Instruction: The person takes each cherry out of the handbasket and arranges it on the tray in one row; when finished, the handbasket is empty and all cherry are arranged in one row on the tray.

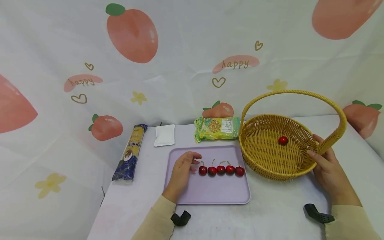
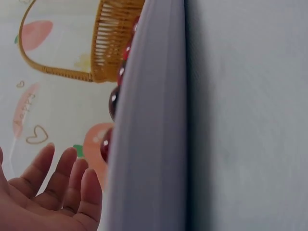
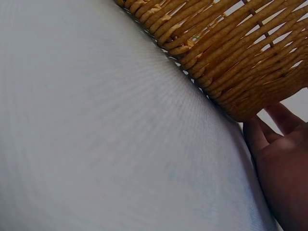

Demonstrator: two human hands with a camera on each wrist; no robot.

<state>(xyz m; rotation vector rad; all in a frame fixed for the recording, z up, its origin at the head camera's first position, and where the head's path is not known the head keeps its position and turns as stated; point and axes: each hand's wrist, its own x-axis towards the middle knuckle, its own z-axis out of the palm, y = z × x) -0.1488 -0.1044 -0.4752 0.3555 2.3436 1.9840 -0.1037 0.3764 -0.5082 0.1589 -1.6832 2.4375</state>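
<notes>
On a lilac tray (image 1: 210, 191) lies a row of several dark red cherries (image 1: 220, 170) with stems. My left hand (image 1: 182, 168) is over the tray's left part, just beside the leftmost cherry, holding nothing. In the left wrist view its fingers (image 2: 60, 180) are loosely bent and apart. My right hand (image 1: 328, 166) grips the right side of a yellow wicker basket (image 1: 270, 171), thumb over the rim near the handle's foot. Fingers touch the basket's lower wall in the right wrist view (image 3: 274, 127). Inside the basket rests a single cherry (image 1: 283, 140).
Behind the tray lies a green and yellow packet (image 1: 217, 128). A small white packet (image 1: 165, 135) is to its left, and a long blue and yellow pack (image 1: 130, 153) lies farther left. A fruit-printed cloth (image 1: 180, 66) hangs behind the white table (image 1: 270, 213).
</notes>
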